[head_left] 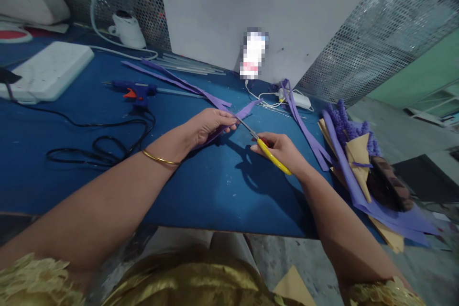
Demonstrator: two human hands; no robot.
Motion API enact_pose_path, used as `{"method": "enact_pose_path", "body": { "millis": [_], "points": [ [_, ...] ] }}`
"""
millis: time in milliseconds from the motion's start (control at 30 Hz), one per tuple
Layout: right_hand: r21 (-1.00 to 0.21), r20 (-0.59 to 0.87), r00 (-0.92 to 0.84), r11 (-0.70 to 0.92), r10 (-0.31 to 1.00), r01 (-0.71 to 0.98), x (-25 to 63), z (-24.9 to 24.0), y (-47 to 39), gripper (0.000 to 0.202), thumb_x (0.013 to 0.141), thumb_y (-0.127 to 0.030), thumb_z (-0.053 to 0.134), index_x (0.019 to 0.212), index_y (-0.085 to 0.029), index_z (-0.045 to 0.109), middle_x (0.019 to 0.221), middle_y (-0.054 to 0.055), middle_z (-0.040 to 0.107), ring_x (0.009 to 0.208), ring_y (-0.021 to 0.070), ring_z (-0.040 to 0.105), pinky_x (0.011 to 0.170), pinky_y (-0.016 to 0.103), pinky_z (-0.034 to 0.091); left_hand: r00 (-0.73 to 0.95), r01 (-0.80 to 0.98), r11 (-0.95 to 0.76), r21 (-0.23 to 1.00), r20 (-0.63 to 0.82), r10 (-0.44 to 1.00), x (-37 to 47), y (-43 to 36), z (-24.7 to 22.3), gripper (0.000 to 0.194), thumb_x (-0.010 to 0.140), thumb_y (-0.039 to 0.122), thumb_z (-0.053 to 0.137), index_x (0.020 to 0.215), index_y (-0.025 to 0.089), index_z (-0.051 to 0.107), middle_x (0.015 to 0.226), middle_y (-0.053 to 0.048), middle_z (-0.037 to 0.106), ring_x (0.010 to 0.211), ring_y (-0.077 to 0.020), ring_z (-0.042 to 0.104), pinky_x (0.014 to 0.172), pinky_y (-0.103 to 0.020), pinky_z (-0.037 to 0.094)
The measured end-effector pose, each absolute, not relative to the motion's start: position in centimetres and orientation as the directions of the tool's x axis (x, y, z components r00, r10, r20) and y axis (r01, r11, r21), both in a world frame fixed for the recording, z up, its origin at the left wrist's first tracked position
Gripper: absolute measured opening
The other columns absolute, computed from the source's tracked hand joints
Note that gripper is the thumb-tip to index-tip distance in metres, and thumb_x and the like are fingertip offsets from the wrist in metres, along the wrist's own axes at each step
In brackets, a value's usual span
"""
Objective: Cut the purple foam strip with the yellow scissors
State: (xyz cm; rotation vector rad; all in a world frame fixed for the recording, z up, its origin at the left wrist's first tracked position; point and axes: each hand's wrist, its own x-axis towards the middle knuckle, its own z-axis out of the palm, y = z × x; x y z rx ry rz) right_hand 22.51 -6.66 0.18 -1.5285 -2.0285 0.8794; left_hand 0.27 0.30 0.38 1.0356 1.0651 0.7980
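Note:
Between the fingertips of my left hand (211, 126) is a purple strip (247, 109), pinched near the middle of the blue table. Its free end points away to the right. My right hand (276, 146) is closed around yellow-handled scissors (273, 157). The scissor blades reach up and left to the strip, right beside my left fingertips. Whether the blades are closed on the strip I cannot tell. Just beyond my left hand lie more long purple strips (179, 81), and another purple pair (303, 126) lies past my right hand.
A blue glue gun (138, 92) with a coiled black cord (96, 150) lies at left. Behind it are a white box (53, 69) and thin sticks (193, 64). A phone (254, 55) leans on the wall. Purple flowers (346, 122) and wrapping paper (358, 153) lie at right.

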Motion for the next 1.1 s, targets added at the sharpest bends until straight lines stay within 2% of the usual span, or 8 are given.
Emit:
{"method": "enact_pose_path", "body": {
  "millis": [167,367,500,633,900,1100],
  "points": [
    [-0.708,-0.015,-0.266,0.177,0.964,0.683,22.6,0.3,-6.6,0.038,0.078,-0.056,0.066,0.085,-0.019,0.063,0.064,-0.005,0.04,0.058,0.0101,0.032,0.053,0.025,0.026,0.342,-0.049,0.315,0.948,-0.281,0.897,0.1,0.3,0.3,0.004,0.071,0.017,0.076,0.075,0.015,0.075,0.072,-0.005,0.07,0.059,-0.0097,0.058,0.058,-0.02,0.048],
    [-0.618,0.015,-0.236,0.195,0.972,0.762,22.1,0.6,-6.6,0.036,0.077,-0.056,0.065,0.079,-0.02,0.061,0.062,-0.004,0.044,0.058,0.0108,0.035,0.055,0.026,0.027,0.308,-0.028,0.307,0.951,-0.284,0.908,0.2,0.1,0.6,0.004,0.071,0.013,0.073,0.067,0.014,0.073,0.065,-0.004,0.068,0.054,-0.0094,0.055,0.057,-0.021,0.046],
    [-0.515,0.034,-0.192,0.181,0.981,0.838,21.7,1.0,-6.9,0.034,0.076,-0.054,0.067,0.09,-0.022,0.065,0.064,-0.004,0.05,0.058,0.0116,0.04,0.056,0.026,0.027,0.3,-0.037,0.287,0.957,-0.264,0.917,0.3,0.2,0.5,0.007,0.07,0.01,0.073,0.064,0.014,0.072,0.063,-0.004,0.068,0.054,-0.009,0.055,0.057,-0.021,0.046],
    [-0.463,0.032,-0.172,0.167,0.985,0.871,21.5,1.3,-7.2,0.035,0.077,-0.053,0.065,0.095,-0.024,0.066,0.064,-0.004,0.052,0.058,0.0119,0.042,0.055,0.025,0.026,0.301,-0.051,0.289,0.956,-0.261,0.917,0.3,0.3,0.3,0.007,0.071,0.011,0.073,0.064,0.014,0.072,0.063,-0.004,0.068,0.054,-0.0084,0.055,0.056,-0.02,0.045],
    [-0.443,0.037,-0.179,0.177,0.983,0.879,21.4,1.4,-7.2,0.035,0.077,-0.054,0.065,0.095,-0.024,0.066,0.064,-0.003,0.054,0.057,0.0126,0.043,0.055,0.026,0.026,0.285,-0.067,0.318,0.946,-0.287,0.915,0.4,0.3,0.2,0.008,0.072,0.011,0.074,0.065,0.014,0.071,0.067,-0.005,0.069,0.057,-0.0088,0.057,0.058,-0.019,0.046],
    [-0.501,0.031,-0.2,0.189,0.979,0.845,21.5,1.3,-7.2,0.034,0.079,-0.054,0.065,0.091,-0.023,0.064,0.063,-0.003,0.052,0.057,0.0119,0.04,0.055,0.026,0.026,0.289,-0.07,0.319,0.945,-0.287,0.913,0.3,0.3,0.2,0.008,0.072,0.011,0.074,0.065,0.014,0.072,0.067,-0.005,0.069,0.058,-0.009,0.058,0.059,-0.019,0.047]
  ]
}}
